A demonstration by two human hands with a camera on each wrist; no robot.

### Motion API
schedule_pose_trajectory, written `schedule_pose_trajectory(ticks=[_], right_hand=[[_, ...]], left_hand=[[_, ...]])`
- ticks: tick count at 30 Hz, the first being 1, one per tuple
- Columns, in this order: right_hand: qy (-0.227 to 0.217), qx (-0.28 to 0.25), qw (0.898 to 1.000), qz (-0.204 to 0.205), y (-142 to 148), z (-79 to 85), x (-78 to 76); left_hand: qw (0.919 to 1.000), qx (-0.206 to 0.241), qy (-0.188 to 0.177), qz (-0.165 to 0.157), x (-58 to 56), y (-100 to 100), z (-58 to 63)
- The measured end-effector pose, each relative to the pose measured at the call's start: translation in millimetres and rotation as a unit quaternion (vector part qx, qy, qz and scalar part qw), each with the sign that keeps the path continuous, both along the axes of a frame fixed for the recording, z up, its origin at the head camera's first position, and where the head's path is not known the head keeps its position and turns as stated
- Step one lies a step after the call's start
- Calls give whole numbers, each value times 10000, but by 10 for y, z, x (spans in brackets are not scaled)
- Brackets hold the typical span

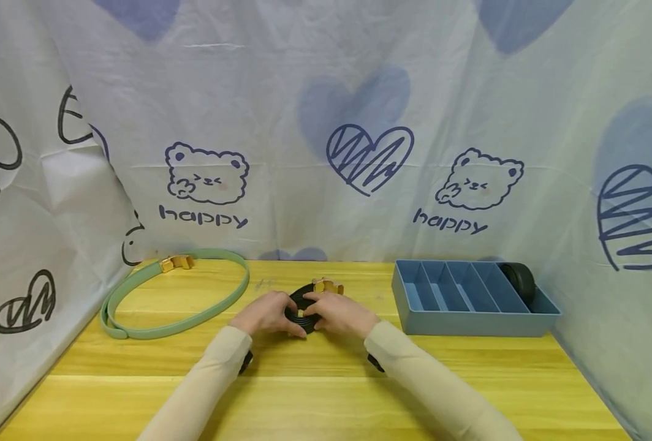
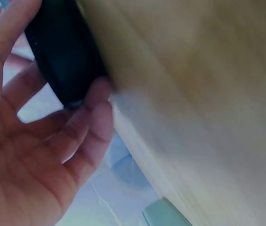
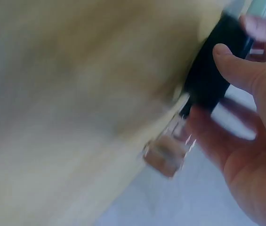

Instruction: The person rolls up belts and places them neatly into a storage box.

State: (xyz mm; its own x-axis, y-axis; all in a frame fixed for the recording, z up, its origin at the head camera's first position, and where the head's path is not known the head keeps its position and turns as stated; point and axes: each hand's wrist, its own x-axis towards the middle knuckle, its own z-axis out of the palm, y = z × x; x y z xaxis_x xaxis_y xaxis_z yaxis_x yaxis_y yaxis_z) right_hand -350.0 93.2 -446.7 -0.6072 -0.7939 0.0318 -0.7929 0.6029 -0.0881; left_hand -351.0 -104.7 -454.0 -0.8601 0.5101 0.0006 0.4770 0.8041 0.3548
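Note:
A black belt (image 1: 307,323) is wound into a tight coil on the wooden table between the two hands. Its gold buckle (image 1: 328,286) sticks out at the coil's far right side. My left hand (image 1: 268,313) grips the coil from the left, fingers and thumb curved about its edge. From the right, my right hand (image 1: 339,313) holds the other side, near the buckle. In the left wrist view the fingers bend around the black strap (image 2: 67,52). The right wrist view has thumb and fingers on the strap (image 3: 213,70), the buckle dangling past them.
A light green belt (image 1: 166,331) with a gold buckle lies in a loose loop at the left. At the right stands a blue-grey divided box (image 1: 469,324); a black rolled item (image 1: 519,283) sits in its rightmost compartment. A printed white curtain (image 1: 282,202) hangs behind the table.

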Motion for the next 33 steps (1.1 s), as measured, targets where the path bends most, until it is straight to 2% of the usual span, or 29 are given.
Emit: schedule_pose_trajectory(ticks=[2, 5, 9, 12, 17, 26, 31, 33], right_hand=[[83, -25, 10000, -35, -14, -15, 18], [-17, -139, 9999, -9, -4, -34, 10], [-120, -84, 9999, 66, 31, -39, -22], [178, 36, 9998, 82, 36, -54, -26], [573, -115, 9982, 118, 15, -83, 4], [609, -134, 9972, 417, 70, -83, -22], [978, -84, 9949, 215, 77, -76, -38], [748, -123, 9971, 11, 85, -66, -43]], left_hand=[[9999, -5, 109, -7, 14, 15, 0], [9996, -43, 258, -111, 33, 32, 3], [9998, -49, 156, -84, 40, 28, 11], [9999, -62, 80, 17, 28, 22, 10], [9998, -64, 191, -42, 6, 18, 2], [9998, -144, 103, -30, 1, 6, -20], [9997, -123, 184, 110, -11, 3, -26], [9996, -123, 200, 128, -5, 7, -23]])
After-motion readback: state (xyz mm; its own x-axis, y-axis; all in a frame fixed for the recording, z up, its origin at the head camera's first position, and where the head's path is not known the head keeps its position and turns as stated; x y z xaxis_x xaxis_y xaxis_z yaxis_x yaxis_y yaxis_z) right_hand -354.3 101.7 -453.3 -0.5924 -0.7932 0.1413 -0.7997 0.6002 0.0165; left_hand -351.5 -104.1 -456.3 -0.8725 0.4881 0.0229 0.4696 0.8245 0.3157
